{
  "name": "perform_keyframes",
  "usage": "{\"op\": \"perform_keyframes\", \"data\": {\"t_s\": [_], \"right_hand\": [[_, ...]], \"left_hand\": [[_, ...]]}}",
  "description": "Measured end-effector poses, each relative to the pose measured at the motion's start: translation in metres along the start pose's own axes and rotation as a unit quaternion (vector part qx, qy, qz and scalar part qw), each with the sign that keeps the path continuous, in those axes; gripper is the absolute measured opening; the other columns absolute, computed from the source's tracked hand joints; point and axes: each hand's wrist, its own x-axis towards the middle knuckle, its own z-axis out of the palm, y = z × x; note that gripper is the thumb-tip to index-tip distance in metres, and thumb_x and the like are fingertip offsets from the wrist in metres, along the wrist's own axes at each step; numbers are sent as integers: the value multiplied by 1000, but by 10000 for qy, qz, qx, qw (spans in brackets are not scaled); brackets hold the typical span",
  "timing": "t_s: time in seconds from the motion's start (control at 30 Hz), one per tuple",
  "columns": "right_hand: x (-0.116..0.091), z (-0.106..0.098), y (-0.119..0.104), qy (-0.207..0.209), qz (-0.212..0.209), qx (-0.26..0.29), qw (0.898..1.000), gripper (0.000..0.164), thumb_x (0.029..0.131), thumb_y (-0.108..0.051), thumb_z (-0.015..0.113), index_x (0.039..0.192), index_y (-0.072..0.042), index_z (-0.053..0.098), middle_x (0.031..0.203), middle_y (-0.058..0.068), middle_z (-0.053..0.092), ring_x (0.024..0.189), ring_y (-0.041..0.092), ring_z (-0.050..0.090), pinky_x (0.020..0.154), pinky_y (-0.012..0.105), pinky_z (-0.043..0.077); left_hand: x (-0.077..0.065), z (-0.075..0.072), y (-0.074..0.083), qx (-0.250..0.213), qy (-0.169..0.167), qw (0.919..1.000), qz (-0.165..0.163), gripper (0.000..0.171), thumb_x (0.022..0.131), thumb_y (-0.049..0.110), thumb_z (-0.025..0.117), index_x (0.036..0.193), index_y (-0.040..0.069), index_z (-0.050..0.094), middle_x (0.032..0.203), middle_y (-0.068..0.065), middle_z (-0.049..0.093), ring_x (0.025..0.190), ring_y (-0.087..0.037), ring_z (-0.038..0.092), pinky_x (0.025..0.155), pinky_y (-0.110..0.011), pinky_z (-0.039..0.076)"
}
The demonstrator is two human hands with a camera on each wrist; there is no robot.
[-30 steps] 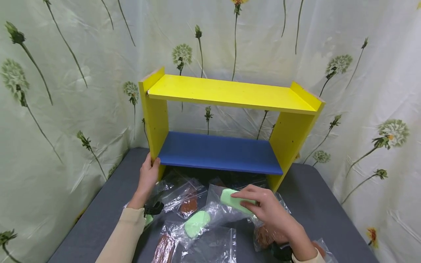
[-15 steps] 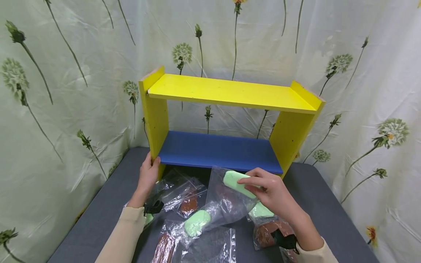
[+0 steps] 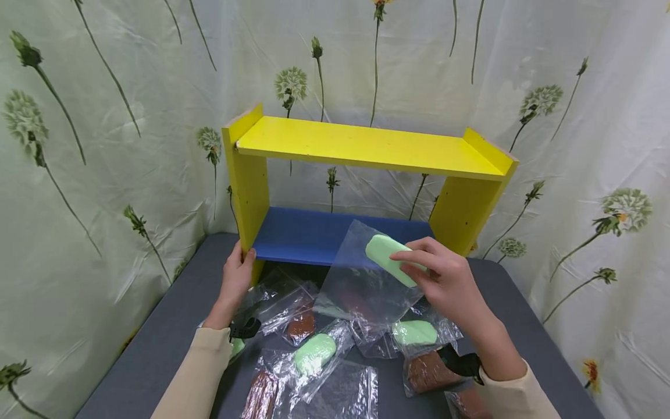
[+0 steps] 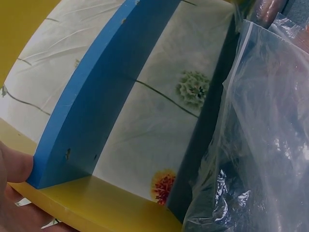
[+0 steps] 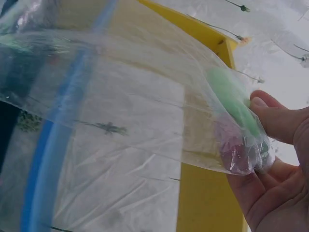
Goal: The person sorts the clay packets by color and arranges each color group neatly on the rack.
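Observation:
My right hand (image 3: 445, 282) pinches a clear plastic bag (image 3: 337, 279) at the end holding a pale green soap-like bar (image 3: 384, 256). The bag hangs out to the left, in front of the blue lower shelf (image 3: 298, 233). In the right wrist view the thumb presses on the green bar (image 5: 224, 89), with the fingers behind; a reddish-purple patch (image 5: 231, 140) shows beside it. My left hand (image 3: 237, 282) grips the front edge of the yellow left side panel (image 3: 248, 198) of the shelf unit. In the left wrist view the thumb (image 4: 17, 164) lies against the blue board's end.
Several clear bags lie on the dark grey table (image 3: 152, 349), under and before the unit. Some hold green bars, such as this one (image 3: 314, 355); others hold brown pieces (image 3: 429, 372). The yellow top board (image 3: 361, 142) spans above, and a floral curtain (image 3: 157, 75) hangs behind.
My right hand has raised the bag with the green bar from among the other bags to the height of the blue shelf. The left hand stays on the side panel.

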Motion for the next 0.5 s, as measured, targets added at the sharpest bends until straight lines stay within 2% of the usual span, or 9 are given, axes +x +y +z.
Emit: {"op": "perform_keyframes", "data": {"t_s": [0.27, 0.4, 0.5], "right_hand": [[24, -18, -1, 394, -112, -250, 9988, 45, 83, 10, 76, 120, -15, 75, 118, 2, 64, 83, 11, 54, 60, 17, 42], [35, -25, -1, 531, -188, -233, 9981, 49, 83, 12, 73, 125, -13, 73, 123, 4, 62, 86, 12, 55, 62, 16, 45], [44, -31, 0, 686, -241, -217, 9971, 52, 81, 13, 75, 127, -11, 72, 125, 7, 61, 90, 13, 57, 65, 14, 47]], "left_hand": [[1, 0, -1, 8, 63, 9999, 91, 43, 109, 30, 44, 148, 12, 41, 121, -20, 52, 103, -39, 49, 87, -47, 38], [2, 0, -2, 53, 62, 9999, 118, 43, 109, 31, 44, 147, 12, 41, 119, -20, 52, 100, -36, 48, 86, -45, 37], [2, 0, -2, 119, 71, 9998, 125, 43, 109, 30, 44, 148, 12, 41, 121, -20, 53, 100, -35, 49, 87, -46, 38]]}}
